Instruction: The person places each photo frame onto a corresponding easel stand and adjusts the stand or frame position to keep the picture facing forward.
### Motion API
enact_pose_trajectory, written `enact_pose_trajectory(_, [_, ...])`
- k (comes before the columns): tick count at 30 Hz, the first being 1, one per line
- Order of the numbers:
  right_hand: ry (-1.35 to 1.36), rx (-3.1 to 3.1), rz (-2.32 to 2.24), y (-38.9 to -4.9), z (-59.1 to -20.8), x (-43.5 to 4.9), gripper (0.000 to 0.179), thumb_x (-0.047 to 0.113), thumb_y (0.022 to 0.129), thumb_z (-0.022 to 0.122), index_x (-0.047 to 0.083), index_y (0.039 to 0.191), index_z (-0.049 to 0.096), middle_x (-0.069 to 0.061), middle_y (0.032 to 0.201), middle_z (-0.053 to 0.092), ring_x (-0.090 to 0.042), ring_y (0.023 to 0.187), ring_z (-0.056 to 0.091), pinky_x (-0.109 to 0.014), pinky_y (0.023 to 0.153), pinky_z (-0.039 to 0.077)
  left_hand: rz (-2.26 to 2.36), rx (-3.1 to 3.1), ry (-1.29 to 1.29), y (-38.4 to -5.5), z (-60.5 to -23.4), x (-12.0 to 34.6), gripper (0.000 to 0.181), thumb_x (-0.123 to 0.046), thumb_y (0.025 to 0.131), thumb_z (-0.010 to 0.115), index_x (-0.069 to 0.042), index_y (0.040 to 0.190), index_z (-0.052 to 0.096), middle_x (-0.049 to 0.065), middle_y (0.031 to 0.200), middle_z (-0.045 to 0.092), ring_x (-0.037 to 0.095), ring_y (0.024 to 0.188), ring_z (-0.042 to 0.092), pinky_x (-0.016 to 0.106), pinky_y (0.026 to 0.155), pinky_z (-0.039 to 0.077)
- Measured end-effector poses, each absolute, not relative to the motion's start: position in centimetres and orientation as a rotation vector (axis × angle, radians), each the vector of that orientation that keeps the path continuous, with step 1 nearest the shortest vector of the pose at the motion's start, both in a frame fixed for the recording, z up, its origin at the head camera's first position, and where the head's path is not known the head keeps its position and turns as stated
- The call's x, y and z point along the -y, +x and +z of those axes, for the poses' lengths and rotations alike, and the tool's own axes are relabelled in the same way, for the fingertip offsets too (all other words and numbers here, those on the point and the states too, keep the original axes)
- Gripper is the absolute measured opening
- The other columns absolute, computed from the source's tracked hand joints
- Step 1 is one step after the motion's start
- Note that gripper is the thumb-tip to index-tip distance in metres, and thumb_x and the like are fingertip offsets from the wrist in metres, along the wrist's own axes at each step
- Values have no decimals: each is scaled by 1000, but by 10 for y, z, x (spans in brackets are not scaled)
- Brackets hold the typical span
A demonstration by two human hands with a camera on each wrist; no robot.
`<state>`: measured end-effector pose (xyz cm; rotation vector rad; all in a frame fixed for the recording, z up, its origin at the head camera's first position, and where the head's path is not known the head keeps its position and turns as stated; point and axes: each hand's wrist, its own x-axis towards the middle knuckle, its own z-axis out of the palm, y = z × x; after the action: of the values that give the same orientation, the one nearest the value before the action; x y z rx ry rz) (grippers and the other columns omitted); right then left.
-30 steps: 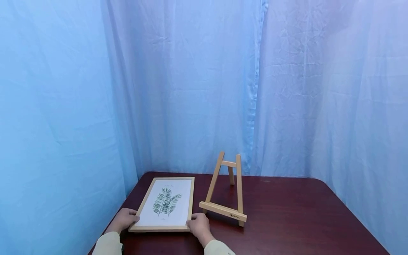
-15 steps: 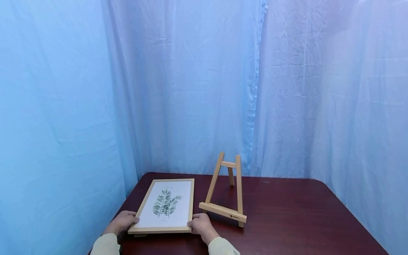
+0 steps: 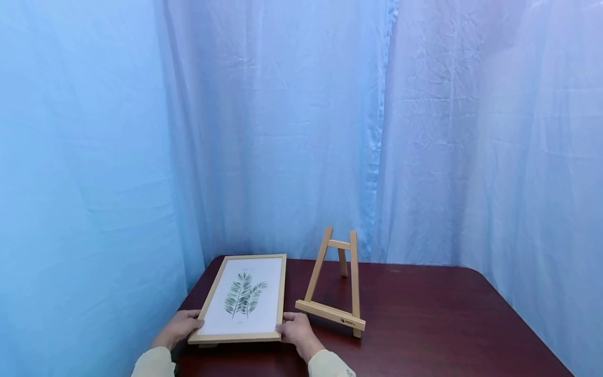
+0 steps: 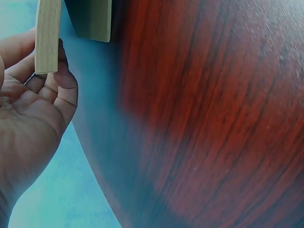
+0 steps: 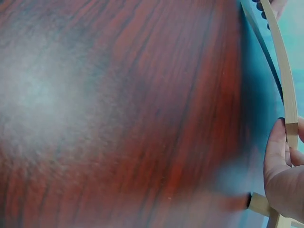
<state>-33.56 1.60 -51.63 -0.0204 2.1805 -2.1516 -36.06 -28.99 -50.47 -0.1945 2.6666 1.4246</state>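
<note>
The background is formed by a pale blue curtain (image 3: 292,131), hung in folds behind and on both sides of a dark red table (image 3: 419,314). Its grained top is shown closely in both wrist views. Over the left part of the table, a light wood frame (image 3: 235,338) is held face up between two hands, its near edge kept clear of the surface; whether its far edge is supported by the table cannot be told. To the right, near the frame but apart from it, a wooden easel (image 3: 355,283) is stood upright on three legs. The frame is filled by a white print (image 3: 261,275). The frame's left side is gripped near the lower corner by the left hand (image 3: 180,325), the thumb being laid over the face and the fingers curled beneath. The opposite side is pinched likewise by the right hand (image 3: 297,331), placed just beside the easel. Both grips are closed to the frame's thickness. Each wrist is covered by a pale sleeve (image 3: 331,365). On the print, green leaves (image 3: 242,296) are shown. The easel is crossed low down by a ledge (image 3: 325,311). Below the frame's near edge, a small wooden piece (image 3: 208,345) is partly seen. The ledge is marked by a dark logo (image 3: 347,321).
</note>
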Motion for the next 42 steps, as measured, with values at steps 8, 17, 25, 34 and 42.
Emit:
enact_pose_trajectory(8, [-100, -2175, -2175, -339, -506, -23, 46, -12, 88, 58, -27, 129, 44, -29, 108, 65, -29, 90, 68, -41, 75, 58, 1413, -2743, -166, -363, -498, 286, 54, -8, 94, 60, 19, 138, 42, 36, 134, 50, 53, 126, 44, 60, 101, 39])
enact_pose_trajectory(17, [-159, -2175, -2192, -341, -493, -35, 49, -13, 85, 59, -25, 131, 45, -20, 100, 64, -26, 87, 67, -42, 73, 59, 1467, -2791, -104, -363, -485, 276, 53, -7, 95, 59, 17, 140, 42, 36, 136, 48, 51, 126, 45, 59, 102, 39])
enact_pose_trajectory(25, [-104, -2180, -2176, -341, -485, -43, 49, -13, 85, 62, -19, 132, 50, -15, 100, 66, -24, 88, 67, -39, 72, 59, 1547, -2795, -56, -360, -478, 268, 53, -7, 97, 57, 14, 143, 40, 36, 136, 49, 49, 121, 51, 58, 100, 42])
enact_pose_trajectory(34, [-96, -2253, -2191, -341, -480, -52, 42, -6, 89, 61, -15, 130, 55, -14, 102, 66, -23, 87, 68, -40, 73, 59, 1632, -2781, -49, -360, -475, 260, 52, -8, 99, 57, 10, 145, 41, 34, 131, 54, 37, 106, 61, 55, 93, 48])
enact_pose_trajectory(42, [-76, -2307, -2177, -343, -472, -57, 45, -8, 88, 62, -10, 133, 57, -12, 99, 63, -18, 82, 64, -36, 69, 57, 1697, -2789, -24, -364, -473, 255, 54, -8, 99, 58, 9, 146, 39, 35, 136, 49, 38, 107, 62, 52, 92, 51])
